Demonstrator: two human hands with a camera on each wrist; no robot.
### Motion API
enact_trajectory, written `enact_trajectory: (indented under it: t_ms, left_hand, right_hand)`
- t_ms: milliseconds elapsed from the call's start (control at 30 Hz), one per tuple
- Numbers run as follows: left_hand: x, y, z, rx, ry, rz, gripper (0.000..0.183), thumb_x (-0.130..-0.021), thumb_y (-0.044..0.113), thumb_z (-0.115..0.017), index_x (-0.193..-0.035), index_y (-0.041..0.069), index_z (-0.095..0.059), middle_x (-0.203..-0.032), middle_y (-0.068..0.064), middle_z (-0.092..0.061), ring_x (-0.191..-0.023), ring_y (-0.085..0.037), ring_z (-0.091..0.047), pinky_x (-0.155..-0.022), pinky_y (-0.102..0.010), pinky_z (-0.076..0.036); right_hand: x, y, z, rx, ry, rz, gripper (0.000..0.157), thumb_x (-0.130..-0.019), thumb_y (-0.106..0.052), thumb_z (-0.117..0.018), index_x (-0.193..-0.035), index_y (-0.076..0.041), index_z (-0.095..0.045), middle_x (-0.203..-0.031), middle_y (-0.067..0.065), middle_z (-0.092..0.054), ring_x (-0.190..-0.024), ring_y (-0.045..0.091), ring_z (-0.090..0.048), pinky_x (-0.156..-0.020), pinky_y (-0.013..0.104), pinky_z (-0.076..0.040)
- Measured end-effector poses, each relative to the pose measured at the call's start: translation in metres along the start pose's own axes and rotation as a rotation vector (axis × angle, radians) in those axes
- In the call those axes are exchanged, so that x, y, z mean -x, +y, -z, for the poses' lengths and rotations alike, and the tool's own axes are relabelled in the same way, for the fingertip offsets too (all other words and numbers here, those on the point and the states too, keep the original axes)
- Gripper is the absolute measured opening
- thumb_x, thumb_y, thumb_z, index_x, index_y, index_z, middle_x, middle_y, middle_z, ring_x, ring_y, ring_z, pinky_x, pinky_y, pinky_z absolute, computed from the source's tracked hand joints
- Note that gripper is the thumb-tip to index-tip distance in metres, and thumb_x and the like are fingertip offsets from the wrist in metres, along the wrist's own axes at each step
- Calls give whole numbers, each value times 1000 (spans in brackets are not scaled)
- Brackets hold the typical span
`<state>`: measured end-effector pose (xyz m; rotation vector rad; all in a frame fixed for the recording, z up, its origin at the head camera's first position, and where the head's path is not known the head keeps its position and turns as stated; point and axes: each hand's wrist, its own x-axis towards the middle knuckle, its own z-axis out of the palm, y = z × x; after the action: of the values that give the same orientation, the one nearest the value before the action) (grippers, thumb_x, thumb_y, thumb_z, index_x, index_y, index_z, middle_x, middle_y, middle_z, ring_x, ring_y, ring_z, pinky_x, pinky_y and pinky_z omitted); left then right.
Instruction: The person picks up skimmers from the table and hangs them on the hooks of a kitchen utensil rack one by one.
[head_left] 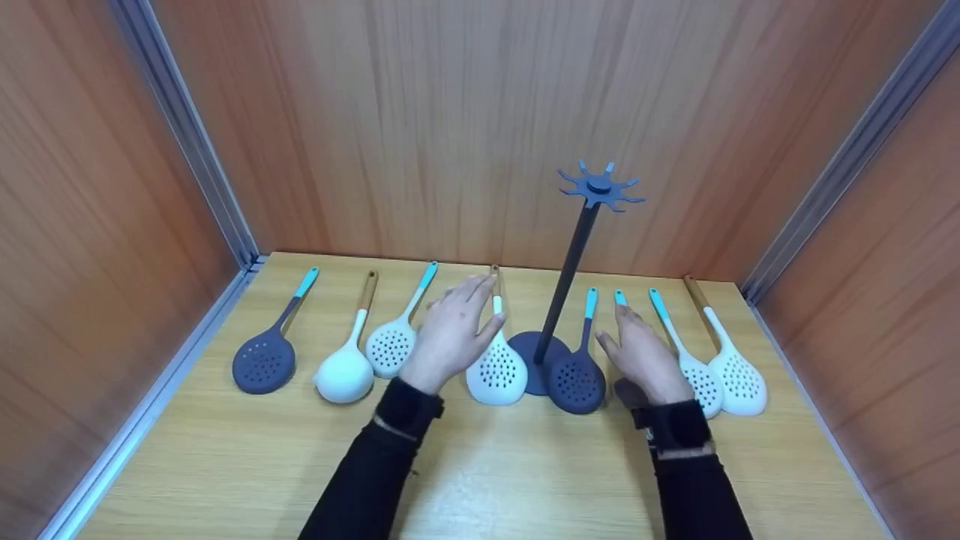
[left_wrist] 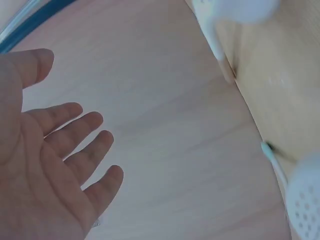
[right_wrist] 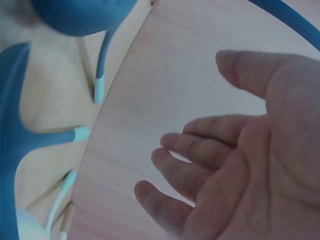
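Observation:
My left hand (head_left: 452, 330) is held over the row of utensils with its fingers extended and nothing in it. It overlaps a white skimmer (head_left: 497, 375) with a wooden handle end; a smaller white skimmer (head_left: 390, 346) with a turquoise handle lies to its left. In the left wrist view the palm (left_wrist: 45, 170) shows bare. My right hand (head_left: 649, 356), likewise empty, covers most of a dark blue utensil (right_wrist: 12, 135) with a turquoise handle end. Left of that hand lies a dark skimmer (head_left: 577, 382); at its right, a white skimmer (head_left: 703, 386) with a turquoise handle.
A dark stand (head_left: 571, 274) with a ring of hooks rises between the hands from a round base. Farther left lie a white ladle (head_left: 343, 376) and a dark skimmer (head_left: 264, 361). A white slotted turner (head_left: 739, 382) is far right. Wooden panels (head_left: 450, 135) enclose the table.

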<state>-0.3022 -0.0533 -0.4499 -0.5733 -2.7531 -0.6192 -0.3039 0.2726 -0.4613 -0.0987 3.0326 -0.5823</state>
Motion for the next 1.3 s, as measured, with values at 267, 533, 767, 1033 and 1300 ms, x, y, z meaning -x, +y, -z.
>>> enact_trajectory:
  t_ms: [267,533,767,1033,1300]
  left_hand:
    - [-20,30,-15,153,29,22,65,-116,49,-58,-171,16,-46,-176,-11,-51,-162,-35,-52,-132,-62,-46]
    - [-31,55,-30,315,46,51,63,-114,44,-65,-169,17,-49,-171,-10,-57,-159,-32,-56,-129,-55,-51]
    - [-42,72,-38,412,86,87,60,-112,33,-72,-166,16,-53,-166,-8,-61,-149,-27,-65,-121,-44,-59]
    - [-49,83,-52,509,106,99,48,-109,27,-76,-154,16,-63,-150,-6,-72,-143,-27,-69,-120,-45,-60]
    - [-51,84,-59,506,142,78,23,-110,19,-73,-131,11,-69,-128,-7,-75,-128,-26,-74,-110,-44,-63]
  right_hand:
    - [-18,-12,-9,-70,49,-47,71,-119,-30,-53,-169,16,-29,-175,39,-35,-164,54,-39,-135,65,-38]
    - [-33,-18,-29,-53,49,-38,39,-116,-18,-62,-141,11,-64,-131,30,-74,-120,42,-74,-99,53,-64]
    - [-45,-17,-38,-26,-9,-70,30,-114,-16,-65,-127,10,-70,-121,27,-76,-108,37,-75,-93,52,-63]
    - [-49,-16,-39,-14,-47,-117,25,-110,-15,-70,-111,9,-77,-92,11,-70,-83,23,-65,-78,41,-58]
    - [-87,15,-70,-17,-66,-72,27,-107,-24,-79,-103,2,-80,-81,5,-68,-74,20,-62,-69,37,-55]
